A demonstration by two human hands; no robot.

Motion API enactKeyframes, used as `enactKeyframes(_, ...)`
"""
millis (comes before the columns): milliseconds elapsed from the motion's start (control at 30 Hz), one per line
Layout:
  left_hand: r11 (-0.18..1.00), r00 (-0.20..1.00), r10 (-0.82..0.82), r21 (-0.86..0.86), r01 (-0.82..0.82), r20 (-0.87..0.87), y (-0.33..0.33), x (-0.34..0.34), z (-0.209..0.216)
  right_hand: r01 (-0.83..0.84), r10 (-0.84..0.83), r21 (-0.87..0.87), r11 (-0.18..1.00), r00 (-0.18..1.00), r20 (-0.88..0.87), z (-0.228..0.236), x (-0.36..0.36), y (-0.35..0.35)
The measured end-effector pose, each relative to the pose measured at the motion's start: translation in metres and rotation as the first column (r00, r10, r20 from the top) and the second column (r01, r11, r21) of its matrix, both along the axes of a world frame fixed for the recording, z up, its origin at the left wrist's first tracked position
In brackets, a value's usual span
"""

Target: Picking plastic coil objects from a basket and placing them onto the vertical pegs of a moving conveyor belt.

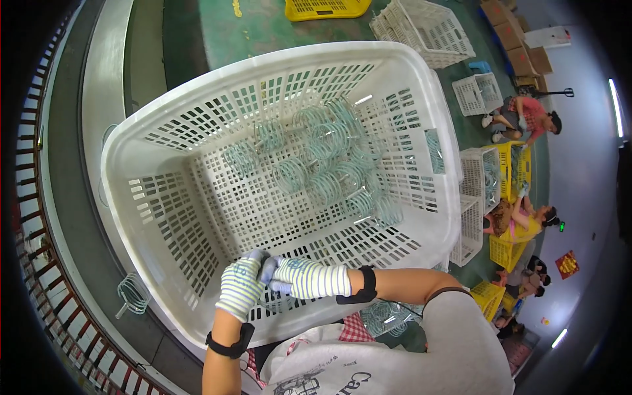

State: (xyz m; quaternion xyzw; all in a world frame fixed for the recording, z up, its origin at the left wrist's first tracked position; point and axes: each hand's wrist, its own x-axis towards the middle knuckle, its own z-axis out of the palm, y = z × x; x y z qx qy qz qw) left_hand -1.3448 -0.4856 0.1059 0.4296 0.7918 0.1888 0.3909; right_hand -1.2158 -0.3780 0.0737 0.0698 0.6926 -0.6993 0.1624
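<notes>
My left hand and my right hand, both in striped knit gloves with grey-blue fingertips, meet over the near wall of a large white plastic basket. Their fingers are curled closed against each other. Just beneath them shows part of a bundle of pale green wire rings, mostly covered by the gloves; both hands appear to grip it. Inside the basket, several similar ring bundles lie in a loose heap toward the right side, and one ring bundle lies apart on the slotted floor.
Outside the basket, another ring bundle hangs at the left by a grey machine edge. More rings lie by my right elbow. White crates and yellow crates stand beyond, where several people sit working.
</notes>
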Motion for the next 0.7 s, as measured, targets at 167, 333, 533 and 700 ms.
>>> enactKeyframes(167,0.942,0.943,0.326,0.068,-0.33,0.061,-0.029,-0.027,0.005,0.252,-0.239,0.027,0.967,0.942,-0.237,-0.031,-0.02,0.091)
enactKeyframes(333,0.627,0.562,0.748,-0.097,-0.773,0.352,-0.1,-0.039,0.035,0.726,-0.81,0.49,0.481,0.582,-0.067,-0.125,-0.021,0.243)
enactKeyframes(533,0.499,0.172,0.731,-0.346,-0.794,0.66,-0.146,-0.003,0.053,0.12,-0.547,0.816,0.566,0.795,0.263,-0.176,0.021,0.316)
enactKeyframes(700,0.385,-0.063,0.483,-0.277,-0.88,0.874,-0.149,0.019,0.068,0.35,-0.551,0.618,0.704,0.819,0.163,-0.251,0.06,0.376)
